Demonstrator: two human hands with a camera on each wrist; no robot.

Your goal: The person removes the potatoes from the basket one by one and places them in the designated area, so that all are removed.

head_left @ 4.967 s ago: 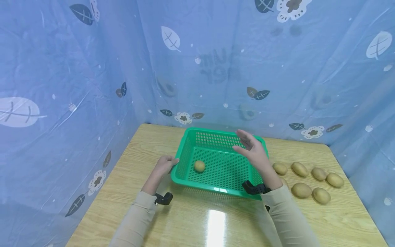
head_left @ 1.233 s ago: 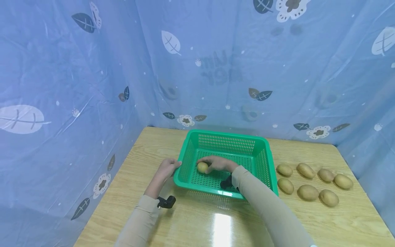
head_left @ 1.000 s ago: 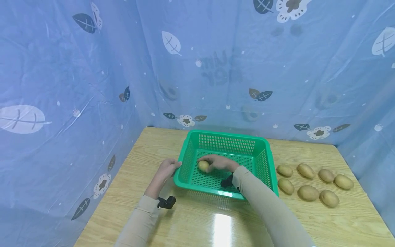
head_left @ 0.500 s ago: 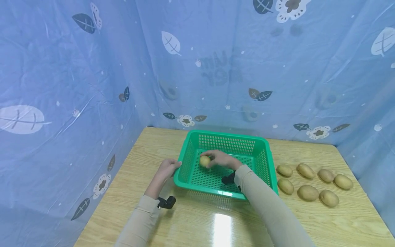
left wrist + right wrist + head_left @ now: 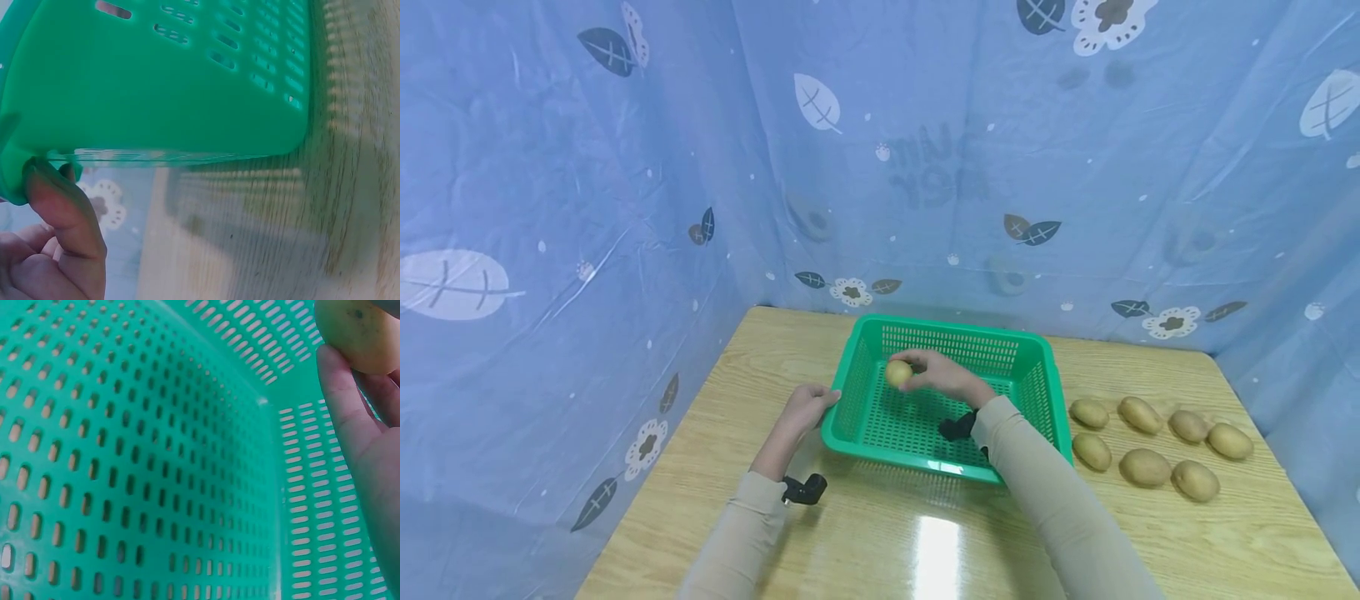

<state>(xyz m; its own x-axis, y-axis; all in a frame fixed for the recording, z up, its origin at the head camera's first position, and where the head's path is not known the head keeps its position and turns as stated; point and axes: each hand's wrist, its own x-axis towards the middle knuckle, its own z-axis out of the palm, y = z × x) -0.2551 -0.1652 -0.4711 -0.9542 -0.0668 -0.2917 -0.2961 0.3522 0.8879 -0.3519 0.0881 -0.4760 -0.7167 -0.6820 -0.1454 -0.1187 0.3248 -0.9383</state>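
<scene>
A green plastic basket point(image 5: 887, 454) with slotted walls stands on the wooden table. My left hand point(image 5: 802, 410) grips its left rim; in the left wrist view the fingers point(image 5: 65, 212) curl at the rim's edge. Inside the basket's outline, toward the left, my right hand point(image 5: 943, 375) holds a potato point(image 5: 898, 373) between thumb and fingertips. The right wrist view shows that potato point(image 5: 359, 331) raised over the slotted basket floor point(image 5: 125, 462), with a small dark spot on its skin.
Several potatoes lie in two rough rows on the table right of the basket, among them a near one point(image 5: 1145, 467) and a far one point(image 5: 1139, 414). A blue patterned curtain point(image 5: 880, 167) hangs behind the table and along its sides.
Five seconds ago the potato lay on the basket floor with the right hand above the basket, empty. The right hand has since taken hold of it and lifted it. The left hand stays at the rim.
</scene>
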